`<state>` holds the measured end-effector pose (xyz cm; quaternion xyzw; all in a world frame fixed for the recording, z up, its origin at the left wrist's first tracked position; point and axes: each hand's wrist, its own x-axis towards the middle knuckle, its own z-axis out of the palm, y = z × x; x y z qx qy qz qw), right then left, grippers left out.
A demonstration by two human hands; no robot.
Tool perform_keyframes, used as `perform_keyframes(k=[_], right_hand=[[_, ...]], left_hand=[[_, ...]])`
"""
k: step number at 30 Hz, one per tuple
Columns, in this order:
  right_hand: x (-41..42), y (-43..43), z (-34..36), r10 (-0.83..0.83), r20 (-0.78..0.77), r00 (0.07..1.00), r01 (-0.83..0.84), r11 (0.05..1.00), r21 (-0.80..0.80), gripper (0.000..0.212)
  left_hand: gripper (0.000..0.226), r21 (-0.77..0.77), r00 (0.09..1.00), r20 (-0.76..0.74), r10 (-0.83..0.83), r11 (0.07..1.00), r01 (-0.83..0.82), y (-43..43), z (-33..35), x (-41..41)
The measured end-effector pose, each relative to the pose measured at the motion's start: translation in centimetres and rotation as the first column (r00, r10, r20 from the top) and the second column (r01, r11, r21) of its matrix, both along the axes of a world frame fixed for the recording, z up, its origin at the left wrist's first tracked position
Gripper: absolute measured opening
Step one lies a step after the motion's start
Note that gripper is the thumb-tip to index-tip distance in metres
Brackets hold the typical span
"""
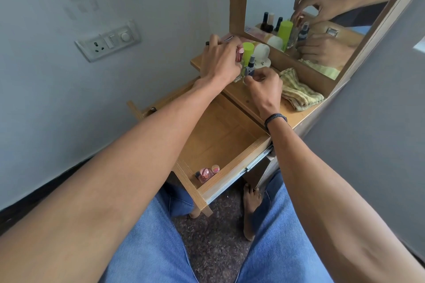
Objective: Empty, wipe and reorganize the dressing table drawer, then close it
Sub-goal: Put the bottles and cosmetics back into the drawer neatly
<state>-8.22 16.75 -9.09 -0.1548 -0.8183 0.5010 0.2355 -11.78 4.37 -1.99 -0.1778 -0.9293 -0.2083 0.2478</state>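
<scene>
Both hands are up on the tabletop (299,118) among the bottles. The left hand (218,60) has its fingers curled round a pink-capped bottle (239,53), and the right hand (264,87) pinches the lower body of a dark spray bottle (251,65) with bent fingertips. A green tube (248,49) and a white jar (261,51) stand just beyond the fingertips, close enough to be knocked over. The drawer (230,176) hangs open beneath both forearms, nearer the body than either hand. It is almost bare; only a few small pink items (207,173) sit in its near corner, under the left forearm. Whether these two bottles are being set down or lifted cannot be told from this view. Either way the crowding is probably the main risk, so lift or lower each bottle straight up or down and keep it upright. The knuckles should stay off the tube and jar. If the drawer is not yet wiped, the last pink pieces should come out first. The folded cloth (299,91) lies just to the right of the right hand, within easy reach.
</scene>
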Motion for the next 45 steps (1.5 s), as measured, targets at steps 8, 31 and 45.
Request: perform_keyframes(k=[8, 31, 45], right_hand=[[0.3, -0.1, 0.3, -0.003, -0.016, 1.0, 0.002, 0.999, -0.042, 0.011], [3.3, -1.1, 1.7, 0.087, -0.048, 0.995, -0.09, 0.992, -0.086, 0.016], [13.0, -6.0, -4.2, 0.402, 0.323, 0.857, -0.465, 0.873, 0.148, 0.016]], left_hand=[[0.046, -0.039, 0.999, -0.03, -0.031, 0.999, 0.03, 0.1, 0.0, 0.4], [0.036, 0.272, 0.983, 0.161, -0.082, 0.962, 0.036, -9.2, -2.5, 10.0], [0.029, 0.013, 0.856, 0.518, 0.002, 1.0, -0.01, -12.8, -8.5, 15.8]])
